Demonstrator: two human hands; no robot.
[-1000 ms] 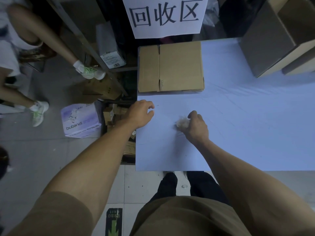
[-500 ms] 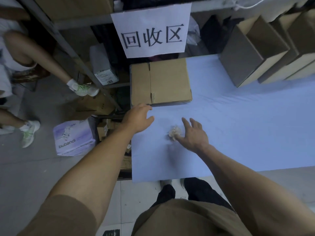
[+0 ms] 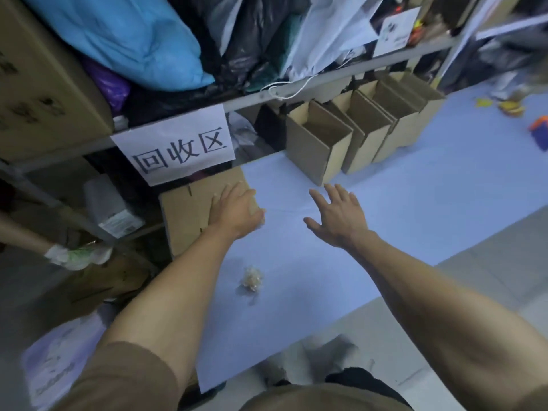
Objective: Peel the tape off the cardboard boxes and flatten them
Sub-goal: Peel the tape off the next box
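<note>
The left hand (image 3: 234, 209) lies palm-down, fingers straight, on the flattened brown cardboard box (image 3: 186, 215) at the left end of the pale blue table (image 3: 415, 218). The right hand (image 3: 338, 218) hovers above the table with fingers spread and relaxed, grasping nothing. A crumpled ball of clear tape (image 3: 252, 279) sits on the table nearer the person, apart from both hands. 3 open brown cardboard boxes (image 3: 320, 149) stand upright in a row farther back, under a white paper sign (image 3: 175, 146).
</note>
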